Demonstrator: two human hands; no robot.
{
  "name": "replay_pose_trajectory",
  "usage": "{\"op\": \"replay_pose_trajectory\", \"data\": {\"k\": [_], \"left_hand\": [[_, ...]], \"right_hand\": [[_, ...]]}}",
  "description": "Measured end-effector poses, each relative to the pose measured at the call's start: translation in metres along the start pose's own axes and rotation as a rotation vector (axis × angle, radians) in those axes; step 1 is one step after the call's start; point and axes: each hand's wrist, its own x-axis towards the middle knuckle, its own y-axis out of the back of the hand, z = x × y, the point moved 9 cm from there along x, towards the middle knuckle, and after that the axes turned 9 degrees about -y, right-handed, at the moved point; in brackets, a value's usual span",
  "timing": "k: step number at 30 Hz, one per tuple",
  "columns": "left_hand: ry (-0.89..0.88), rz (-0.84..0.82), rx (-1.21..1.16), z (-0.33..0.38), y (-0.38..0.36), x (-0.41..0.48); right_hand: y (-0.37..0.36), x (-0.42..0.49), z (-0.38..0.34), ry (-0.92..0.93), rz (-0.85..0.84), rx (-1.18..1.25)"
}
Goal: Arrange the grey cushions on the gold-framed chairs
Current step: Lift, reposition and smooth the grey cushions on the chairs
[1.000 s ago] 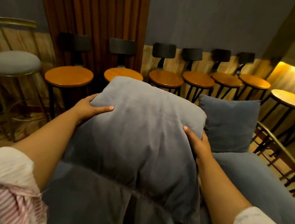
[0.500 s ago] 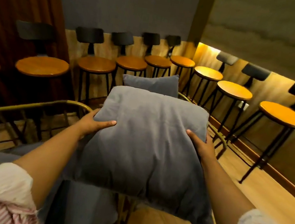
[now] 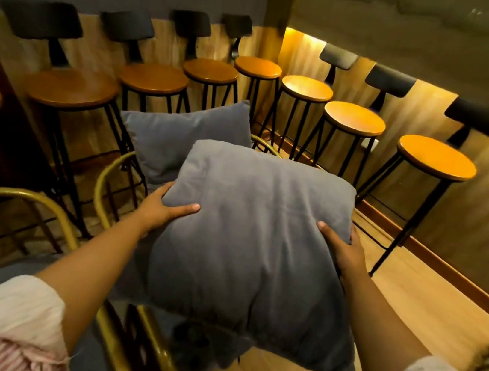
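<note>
Plump, creased grey cushion (image 3: pixel 254 243), seemingly velvet

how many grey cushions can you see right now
2: one grey cushion held up by the left hand and right hand; another upright behind it. Others may be hidden.

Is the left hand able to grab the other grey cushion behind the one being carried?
Probably not right now. The left hand and the right hand both grip the held cushion, which also sits between them and the far cushion. The left hand would have to let go first.
</note>
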Motion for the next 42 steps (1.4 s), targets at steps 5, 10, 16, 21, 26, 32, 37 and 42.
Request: {"op": "replay_pose_trajectory", "data": {"k": [5, 10, 16, 21, 26, 32, 37, 42], "left_hand": [[0.041, 0.009, -0.003, -0.009, -0.022, 0.057], [0.087, 0.039, -0.02, -0.034, -0.044, 0.096], [0.243, 0.006, 0.056, -0.073, -0.093, 0.107], [0.37, 0.026, 0.31, -0.099, -0.118, 0.122], [0.451, 0.067, 0.447, -0.104, -0.117, 0.117], [0.416, 0.068, 0.454, -0.077, -0.113, 0.089], [0.345, 0.032, 0.538, -0.049, -0.101, 0.036], [0.382, 0.185, 0.619, -0.045, -0.051, -0.039]], "right_hand": [[-0.008, 0.064, -0.014, 0.014, 0.011, -0.022], [-0.026, 0.133, -0.018, 0.006, 0.011, -0.087], [-0.058, 0.209, 0.02, -0.088, -0.141, -0.332], [-0.071, 0.24, 0.061, -0.162, -0.142, -0.709], [-0.07, 0.245, 0.072, -0.154, -0.149, -0.764], [-0.095, 0.21, 0.025, 0.212, -0.074, -0.835], [-0.152, 0.145, 0.008, 0.4, -0.31, -0.89], [-0.203, 0.063, 0.006, 0.482, -0.507, -0.773]]}}
